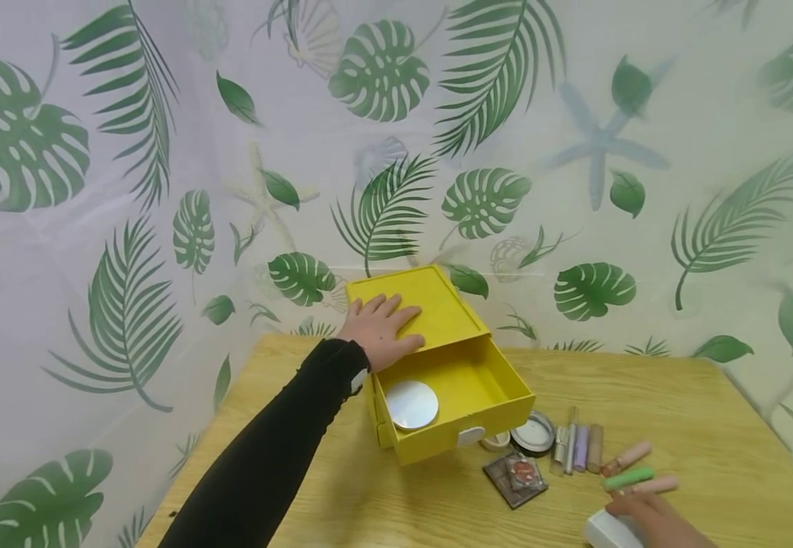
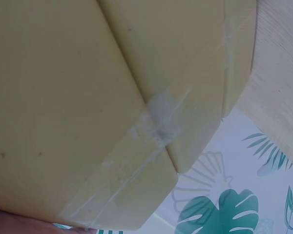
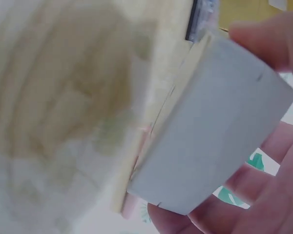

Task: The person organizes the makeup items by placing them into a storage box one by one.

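Yellow box (image 1: 437, 304) — one, one disc (image 1: 413, 405) in drawer (image 1: 432, 444)

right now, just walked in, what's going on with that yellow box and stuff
A person's left hand rests on top of a yellow box, whose drawer stands open with a pale disc inside. The right hand grips a white box-shaped item. On the wooden table are a green tube, a purple tube and a flat dark case, all outside the drawer.

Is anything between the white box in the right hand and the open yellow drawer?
Yes: on the table, the dark palette, a small packet on top, then the drawer's front panel. Nothing visible blocks the way above them.
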`<state>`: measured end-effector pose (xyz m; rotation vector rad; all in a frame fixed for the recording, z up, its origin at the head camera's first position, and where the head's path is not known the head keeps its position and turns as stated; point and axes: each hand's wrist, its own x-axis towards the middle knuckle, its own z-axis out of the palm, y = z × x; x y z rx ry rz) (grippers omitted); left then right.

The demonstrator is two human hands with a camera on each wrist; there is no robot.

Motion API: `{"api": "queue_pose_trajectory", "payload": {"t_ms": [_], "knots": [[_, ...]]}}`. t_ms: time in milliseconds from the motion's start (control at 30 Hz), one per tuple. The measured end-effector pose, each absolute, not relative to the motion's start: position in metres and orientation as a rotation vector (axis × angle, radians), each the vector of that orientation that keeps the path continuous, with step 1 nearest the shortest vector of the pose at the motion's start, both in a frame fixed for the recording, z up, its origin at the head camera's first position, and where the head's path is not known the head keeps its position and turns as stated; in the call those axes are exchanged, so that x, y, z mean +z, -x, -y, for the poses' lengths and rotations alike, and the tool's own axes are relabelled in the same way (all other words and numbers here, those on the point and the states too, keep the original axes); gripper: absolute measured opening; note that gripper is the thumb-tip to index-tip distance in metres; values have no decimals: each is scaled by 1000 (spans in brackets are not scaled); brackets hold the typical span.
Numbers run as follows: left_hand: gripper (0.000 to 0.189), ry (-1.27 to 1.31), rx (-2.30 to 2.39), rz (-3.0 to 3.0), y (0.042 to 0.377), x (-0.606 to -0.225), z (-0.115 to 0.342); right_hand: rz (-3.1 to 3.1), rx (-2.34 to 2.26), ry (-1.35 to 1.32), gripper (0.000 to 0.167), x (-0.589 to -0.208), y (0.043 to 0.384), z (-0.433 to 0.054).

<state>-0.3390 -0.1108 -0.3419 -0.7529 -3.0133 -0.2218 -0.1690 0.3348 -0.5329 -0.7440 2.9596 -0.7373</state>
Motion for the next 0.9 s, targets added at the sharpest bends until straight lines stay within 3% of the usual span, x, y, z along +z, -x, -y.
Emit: {"api": "queue_pose_trajectory", "payload": {"t_ms": [133,367,900], "knots": [[65,754,-219,3008,339,-344,111,-2918,-722,638,52,-516,168,-331],[66,746,-217,3006,341,-347,112,-2834,-691,180,55,-470,164,-304],[66,737,-220,3013,343,-348,110,-3188,-517,173,53,-404,152,-276]]}}
